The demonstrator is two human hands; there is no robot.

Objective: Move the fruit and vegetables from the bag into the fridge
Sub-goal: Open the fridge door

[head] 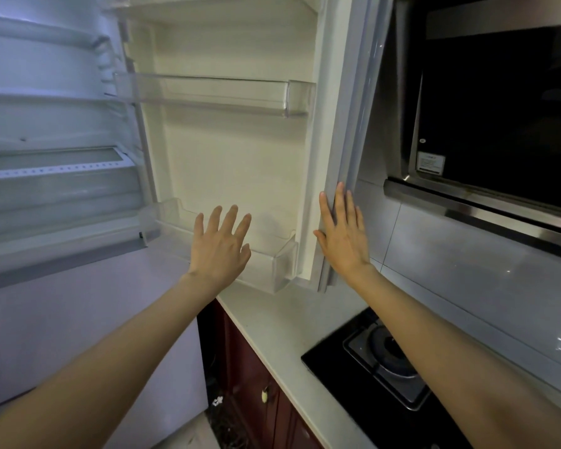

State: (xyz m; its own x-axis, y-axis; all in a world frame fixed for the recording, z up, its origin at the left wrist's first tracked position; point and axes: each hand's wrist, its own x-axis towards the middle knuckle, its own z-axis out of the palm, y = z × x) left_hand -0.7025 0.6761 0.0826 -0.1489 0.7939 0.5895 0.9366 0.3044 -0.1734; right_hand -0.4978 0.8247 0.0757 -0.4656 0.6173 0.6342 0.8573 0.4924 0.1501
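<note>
The fridge stands wide open on the left, smooth white walls inside and pale glass shelves stacked one above another. Its door swings out toward the middle, cream plastic lining, flat and matte, with a clear plastic door bin halfway up and a second clear bin at the bottom, both glossy and see-through. The left hand is raised in front of the lower bin, palm toward the door, fingers straight and spread apart, holding nothing; whether they touch the lining I cannot tell. The right hand lies flat along the door's outer edge, fingers straight and close together, resting on the grey rubber seal. Below runs a smooth white desk over dark red cabinets, with a black glass hob and its round metal burner. A glossy black hood with a steel rim hangs upper right. No bag, fruit or vegetables in view.
</note>
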